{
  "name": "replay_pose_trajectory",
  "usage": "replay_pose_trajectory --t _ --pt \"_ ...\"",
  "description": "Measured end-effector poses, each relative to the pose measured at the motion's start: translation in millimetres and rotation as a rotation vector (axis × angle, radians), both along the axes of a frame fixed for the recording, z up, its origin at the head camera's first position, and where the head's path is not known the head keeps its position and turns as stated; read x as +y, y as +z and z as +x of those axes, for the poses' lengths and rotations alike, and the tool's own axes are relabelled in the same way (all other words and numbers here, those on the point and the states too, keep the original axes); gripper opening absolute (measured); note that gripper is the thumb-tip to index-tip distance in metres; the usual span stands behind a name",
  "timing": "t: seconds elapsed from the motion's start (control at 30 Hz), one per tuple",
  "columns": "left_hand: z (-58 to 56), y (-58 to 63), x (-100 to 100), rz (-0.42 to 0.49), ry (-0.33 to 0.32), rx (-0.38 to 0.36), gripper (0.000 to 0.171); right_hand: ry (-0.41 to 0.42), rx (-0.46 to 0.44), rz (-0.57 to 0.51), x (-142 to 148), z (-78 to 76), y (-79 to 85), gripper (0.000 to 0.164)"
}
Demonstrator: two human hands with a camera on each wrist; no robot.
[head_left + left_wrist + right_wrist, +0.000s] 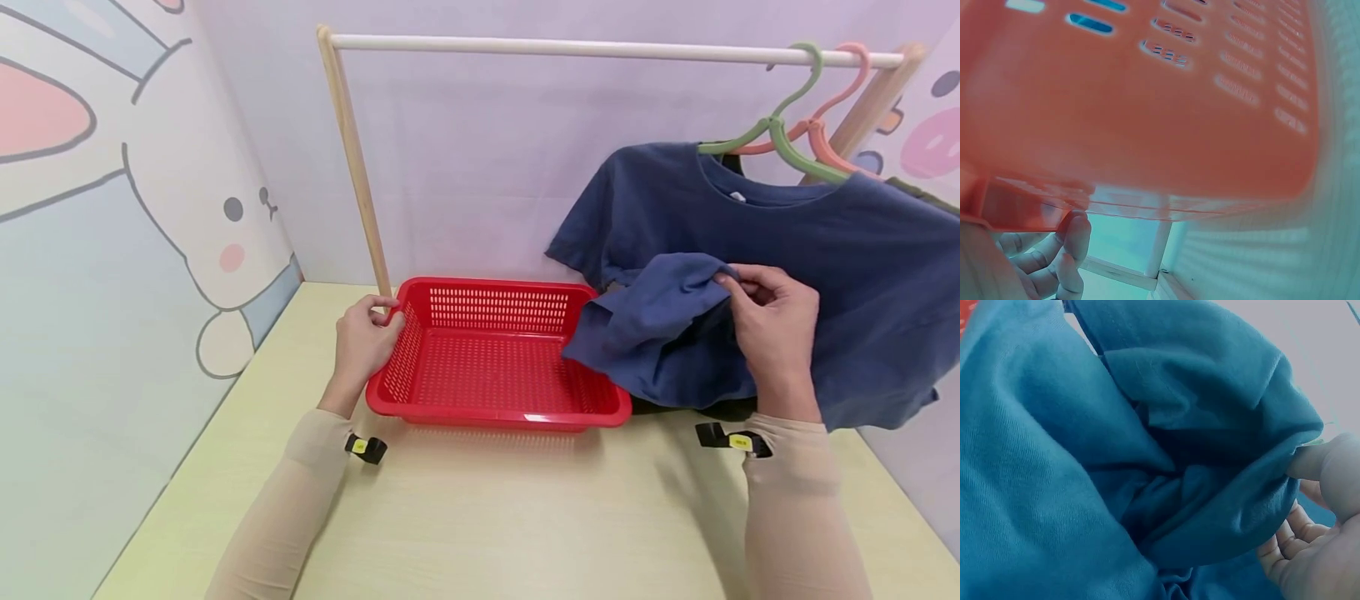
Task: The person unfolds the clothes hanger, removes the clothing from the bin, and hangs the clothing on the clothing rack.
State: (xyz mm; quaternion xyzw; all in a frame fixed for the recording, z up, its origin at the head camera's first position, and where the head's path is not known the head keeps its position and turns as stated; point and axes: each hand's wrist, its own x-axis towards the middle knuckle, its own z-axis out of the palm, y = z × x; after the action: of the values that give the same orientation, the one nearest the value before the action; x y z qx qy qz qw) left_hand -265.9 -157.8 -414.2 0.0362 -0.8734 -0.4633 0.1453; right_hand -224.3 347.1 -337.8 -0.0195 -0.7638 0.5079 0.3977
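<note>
My left hand point(365, 335) grips the left rim of a red plastic basket point(495, 414). In the left wrist view its curled fingers point(1075, 240) meet the rim, beside the slotted wall point(1129, 119). A navy blue T-shirt point(847, 267) hangs on a green hanger point(806, 154) at the right. With thumb and fingers my right hand point(776, 321) pinches an edge of bunched blue fabric, seemingly the shirt's lower part, which droops over the basket's right end. The right wrist view shows this cloth point(1222, 506) folded into a hollow, with the hand at its edge.
A white rail point(562, 46) on wooden posts point(356, 167) spans the back. A pink hanger point(855, 75) hangs behind the green one, with dark cloth partly hidden. Basket and rack stand on a pale wooden table point(525, 517). Cartoon-printed walls point(150, 292) enclose the sides.
</note>
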Motion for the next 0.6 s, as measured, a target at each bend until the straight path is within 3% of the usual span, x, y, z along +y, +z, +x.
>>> replay_pose_trajectory --t 0.33,0.6 --pt "-0.1 -0.3 -0.6 -0.004 0.001 0.0 0.034 0.005 -0.067 0.005 0.7 -2.2 -3.9 0.021" --pt "0.5 0.3 0.1 0.0 -0.002 -0.001 0.034 0.087 -0.102 0.002 -1.5 2.2 -2.8 0.034"
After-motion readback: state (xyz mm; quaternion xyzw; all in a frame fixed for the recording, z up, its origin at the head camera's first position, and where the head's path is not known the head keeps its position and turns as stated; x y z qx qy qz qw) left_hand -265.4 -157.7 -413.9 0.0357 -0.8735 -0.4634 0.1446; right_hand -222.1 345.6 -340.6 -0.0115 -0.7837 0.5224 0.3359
